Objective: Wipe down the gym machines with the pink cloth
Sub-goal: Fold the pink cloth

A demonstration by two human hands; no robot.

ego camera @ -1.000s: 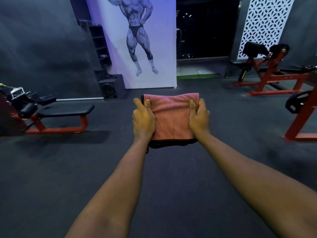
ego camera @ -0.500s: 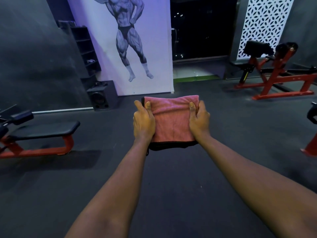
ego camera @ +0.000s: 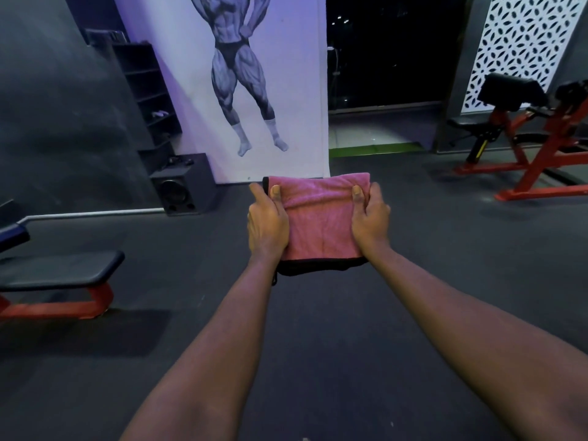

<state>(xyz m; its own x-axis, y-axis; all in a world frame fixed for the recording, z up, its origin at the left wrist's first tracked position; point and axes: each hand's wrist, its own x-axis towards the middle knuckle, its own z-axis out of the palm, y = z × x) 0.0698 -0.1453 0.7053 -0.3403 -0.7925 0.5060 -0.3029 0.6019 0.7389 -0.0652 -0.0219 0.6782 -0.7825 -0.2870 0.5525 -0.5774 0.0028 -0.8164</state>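
I hold a folded pink cloth out in front of me at arm's length, above the dark floor. My left hand grips its left edge with the thumb on top. My right hand grips its right edge the same way. A dark hem shows along the cloth's lower edge. A red-framed machine with a black padded bench stands at the left. Another red machine with black pads stands at the far right.
A black speaker box sits on the floor against the wall, beside a dark shelf unit. A large poster hangs ahead, with a dark doorway to its right. Dark rubber floor spreads between the machines.
The view has swung to the right and moved closer to the poster; the left bench slid toward the frame's left edge. Both hands keep the same hold on the cloth.
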